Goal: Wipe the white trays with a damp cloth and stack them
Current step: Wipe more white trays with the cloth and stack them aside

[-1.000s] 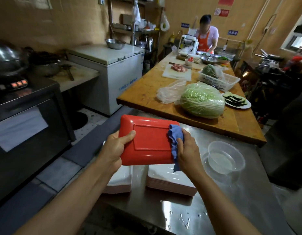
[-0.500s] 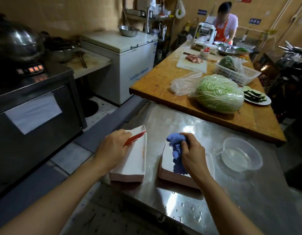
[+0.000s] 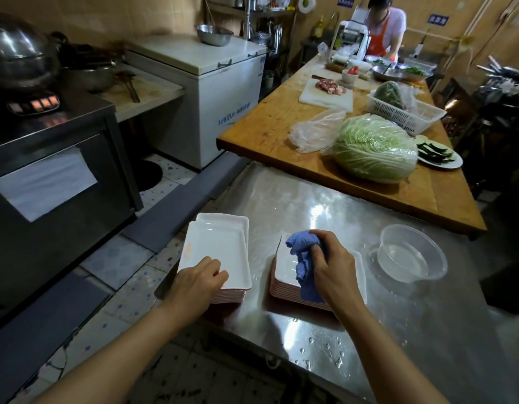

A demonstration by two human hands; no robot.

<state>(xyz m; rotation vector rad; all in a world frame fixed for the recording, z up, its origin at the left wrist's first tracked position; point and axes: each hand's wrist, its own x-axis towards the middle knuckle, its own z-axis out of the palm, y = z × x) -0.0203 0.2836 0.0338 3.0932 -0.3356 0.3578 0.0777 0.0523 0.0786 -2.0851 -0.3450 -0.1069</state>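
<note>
Right, so two stacks of white trays sit near the front edge of the steel table [image 3: 310,211]. The left stack [image 3: 220,243] lies at the table's corner, its top tray face up and set a little askew on the ones beneath. The left hand [image 3: 198,282] rests on that tray's near rim, fingers curled over the edge. The right stack [image 3: 284,269] is just beside it, pinkish-red undersides showing along its edge. Above it the right hand [image 3: 329,263] grips a bunched blue cloth [image 3: 304,263], which hangs down onto the top tray. Water drops speckle the steel nearby. A clear plastic bowl [image 3: 411,253] with some water stands to the right. Beyond, a wrapped cabbage [image 3: 374,147] lies on the wooden table [image 3: 269,123].
</note>
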